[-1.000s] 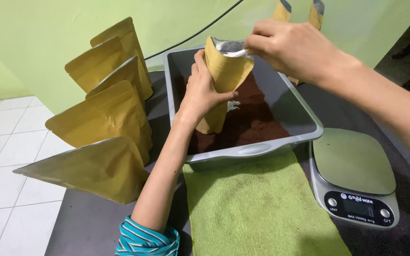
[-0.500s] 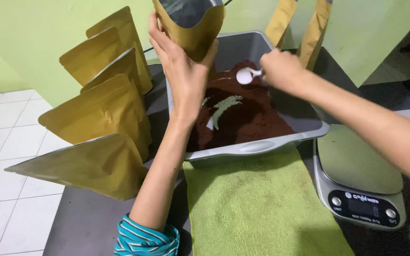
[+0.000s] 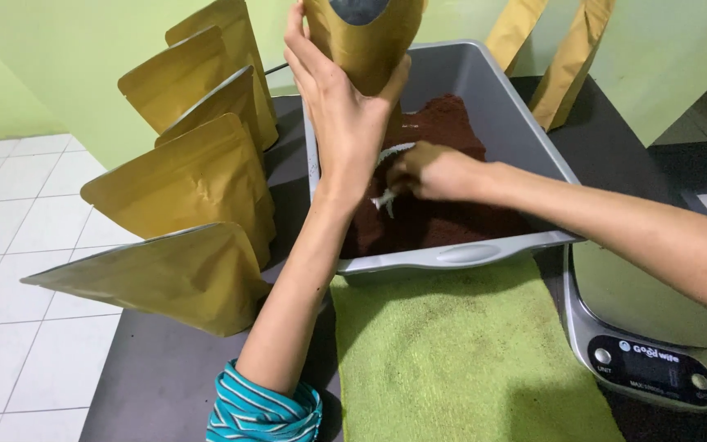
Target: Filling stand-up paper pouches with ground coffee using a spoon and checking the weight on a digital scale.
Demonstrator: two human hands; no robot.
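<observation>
Nearest, green towel (image 3: 460, 360) on dark table (image 3: 157, 385), scale (image 3: 644, 336) just right of it. Beyond, grey tub (image 3: 497, 98) of brown powder (image 3: 443, 221). Right hand (image 3: 431, 172) down in the powder, closed around a white scoop (image 3: 388, 199), mostly hidden. Left hand (image 3: 341, 106) raised over the tub, gripping an open kraft pouch (image 3: 366, 41) upright. Left, filled pouches (image 3: 194, 176) in a row; farther back, two flat pouches (image 3: 550, 49) against the green wall.
</observation>
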